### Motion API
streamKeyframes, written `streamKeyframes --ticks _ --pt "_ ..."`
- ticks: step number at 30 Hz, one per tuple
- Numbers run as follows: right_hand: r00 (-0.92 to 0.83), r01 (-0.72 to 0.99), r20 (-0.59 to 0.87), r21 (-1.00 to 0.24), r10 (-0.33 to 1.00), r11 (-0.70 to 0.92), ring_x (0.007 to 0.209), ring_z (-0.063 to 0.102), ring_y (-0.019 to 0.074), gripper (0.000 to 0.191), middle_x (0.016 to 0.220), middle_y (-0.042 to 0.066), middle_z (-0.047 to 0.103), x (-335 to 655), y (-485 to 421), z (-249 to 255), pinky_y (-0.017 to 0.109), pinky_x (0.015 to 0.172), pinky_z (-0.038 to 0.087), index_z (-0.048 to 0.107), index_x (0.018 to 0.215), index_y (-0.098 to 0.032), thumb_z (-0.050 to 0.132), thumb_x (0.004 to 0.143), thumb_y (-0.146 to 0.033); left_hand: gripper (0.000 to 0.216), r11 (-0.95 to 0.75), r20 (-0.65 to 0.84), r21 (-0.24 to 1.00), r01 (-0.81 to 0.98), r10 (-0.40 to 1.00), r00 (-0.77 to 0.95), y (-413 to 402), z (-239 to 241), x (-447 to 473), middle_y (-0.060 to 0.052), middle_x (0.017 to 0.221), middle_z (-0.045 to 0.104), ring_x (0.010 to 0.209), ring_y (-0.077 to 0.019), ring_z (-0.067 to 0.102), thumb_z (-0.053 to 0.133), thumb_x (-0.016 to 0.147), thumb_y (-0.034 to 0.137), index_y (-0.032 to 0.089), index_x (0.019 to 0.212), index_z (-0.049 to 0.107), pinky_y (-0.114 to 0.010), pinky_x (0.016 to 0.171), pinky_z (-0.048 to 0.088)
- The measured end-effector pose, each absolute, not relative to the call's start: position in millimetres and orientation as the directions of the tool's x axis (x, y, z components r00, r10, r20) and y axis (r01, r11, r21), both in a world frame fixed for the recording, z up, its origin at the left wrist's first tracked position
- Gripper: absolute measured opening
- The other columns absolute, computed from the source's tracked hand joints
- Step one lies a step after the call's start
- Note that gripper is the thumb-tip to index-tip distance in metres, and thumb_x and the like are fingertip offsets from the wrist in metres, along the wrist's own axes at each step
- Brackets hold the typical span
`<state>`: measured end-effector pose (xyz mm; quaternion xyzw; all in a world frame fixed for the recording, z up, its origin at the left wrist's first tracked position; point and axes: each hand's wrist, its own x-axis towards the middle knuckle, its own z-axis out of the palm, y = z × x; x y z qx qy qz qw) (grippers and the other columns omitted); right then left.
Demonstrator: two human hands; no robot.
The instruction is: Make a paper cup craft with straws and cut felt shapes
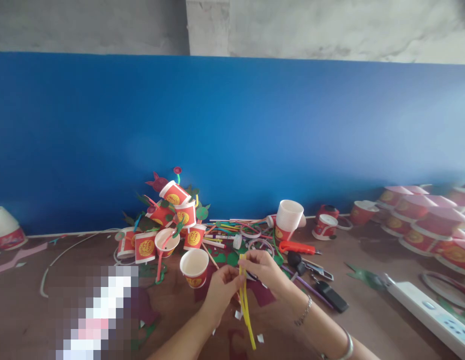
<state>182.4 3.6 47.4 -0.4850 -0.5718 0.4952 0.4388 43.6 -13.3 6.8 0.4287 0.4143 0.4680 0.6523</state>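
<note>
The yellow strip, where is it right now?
In the head view, the yellow strip is below the picture's centre, slightly right, pinched by the left hand and right hand.

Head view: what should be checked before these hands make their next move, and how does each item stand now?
1. Left hand pinching the yellow strip: ok.
2. Right hand gripping near the strip's upper end: ok.
3. Strip's lower end clear of the table: cannot tell from this angle.
4. Nearest paper cup upright: ok, mouth up, beyond the left hand.
5. Table near the hands free of scraps: not ok, a white scrap lies beside the strip.
</note>
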Motion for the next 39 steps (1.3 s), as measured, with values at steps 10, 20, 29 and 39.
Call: streamKeyframes --ticks 10,20,29,39 --pt "-0.008 0.140 -0.033 -0.990 0.999 -0.032 0.045 0.033 0.0069 0.044 0.046 -0.005 0.043 193 14 48 0.024 0.045 0.018 0.051 0.055 -0.017 0.066 0.067 -0.056 0.022 0.037 -0.012 0.991 -0.128 0.981 0.192 -14 5 41 0.002 0.057 0.058 0.050 -0.0097 0.048 0.068 0.071 0.033 0.014 0.082 0.071 -0.021 0.048 0.038" --pt "-0.182 -0.207 -0.218 -0.945 0.959 -0.254 0.044 0.038 0.0052 0.040 0.050 -0.006 0.048 193 13 44 0.021 0.044 0.029 0.057 0.060 -0.015 0.078 0.059 -0.049 0.034 0.164 -0.112 0.799 -0.578 0.986 0.125 -16 21 36 -0.003 0.070 0.070 0.063 -0.0114 0.061 0.085 0.054 0.027 0.014 0.082 0.070 -0.023 0.065 0.048" --pt "-0.175 -0.269 -0.140 -0.945 0.975 -0.184 0.047 0.046 0.0067 0.039 0.054 -0.003 0.055 188 10 44 0.020 0.045 0.032 0.059 0.065 -0.015 0.079 0.062 -0.048 0.034 0.204 -0.147 0.730 -0.652 0.979 0.141 -17 21 40 -0.004 0.073 0.071 0.065 -0.0106 0.063 0.085 0.057 0.030 0.013 0.083 0.070 -0.022 0.066 0.049" --pt "-0.149 -0.206 -0.008 -0.978 0.989 -0.039 0.053 0.050 0.0100 0.038 0.058 0.000 0.060 180 3 49 0.022 0.051 0.037 0.067 0.071 -0.015 0.075 0.066 -0.051 0.028 0.033 -0.016 0.921 -0.387 0.999 0.048 -22 27 44 -0.006 0.074 0.071 0.075 -0.0207 0.065 0.075 0.067 0.039 0.013 0.078 0.072 -0.030 0.073 0.050"
